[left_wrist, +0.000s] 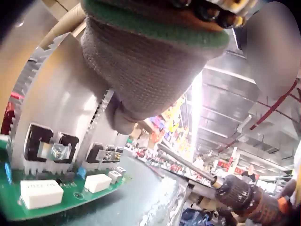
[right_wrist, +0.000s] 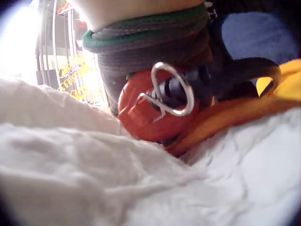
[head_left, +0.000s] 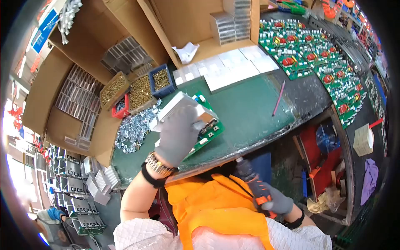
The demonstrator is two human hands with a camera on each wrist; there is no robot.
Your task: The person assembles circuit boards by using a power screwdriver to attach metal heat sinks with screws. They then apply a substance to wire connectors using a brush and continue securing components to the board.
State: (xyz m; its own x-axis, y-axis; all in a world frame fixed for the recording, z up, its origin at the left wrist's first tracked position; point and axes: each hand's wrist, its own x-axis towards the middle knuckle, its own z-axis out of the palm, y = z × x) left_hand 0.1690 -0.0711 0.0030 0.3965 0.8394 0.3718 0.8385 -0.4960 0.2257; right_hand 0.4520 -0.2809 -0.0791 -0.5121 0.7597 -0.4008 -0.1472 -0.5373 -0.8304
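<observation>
My gloved left hand (head_left: 179, 132) grips an aluminium heat sink (left_wrist: 61, 101) standing on a green circuit board (head_left: 213, 132). A second finned heat sink (left_wrist: 99, 123) stands beside it, and black components are fixed to the face of each one. White blocks (left_wrist: 42, 194) line the near edge of the board in the left wrist view. Low at my right side, my gloved right hand (head_left: 280, 203) holds an electric screwdriver (head_left: 259, 189) by its orange and black body. Its bit (left_wrist: 188, 164) points toward the bench. In the right wrist view its orange end (right_wrist: 146, 106) shows a wire hanging loop.
Bins of brass screws (head_left: 141, 91) and a pile of small metal clips (head_left: 135, 127) lie left of the board. Cardboard boxes (head_left: 166, 33) hold more heat sinks. White sheets (head_left: 233, 68), a pink pen (head_left: 279, 98) and rows of assembled boards (head_left: 310, 56) lie beyond and right.
</observation>
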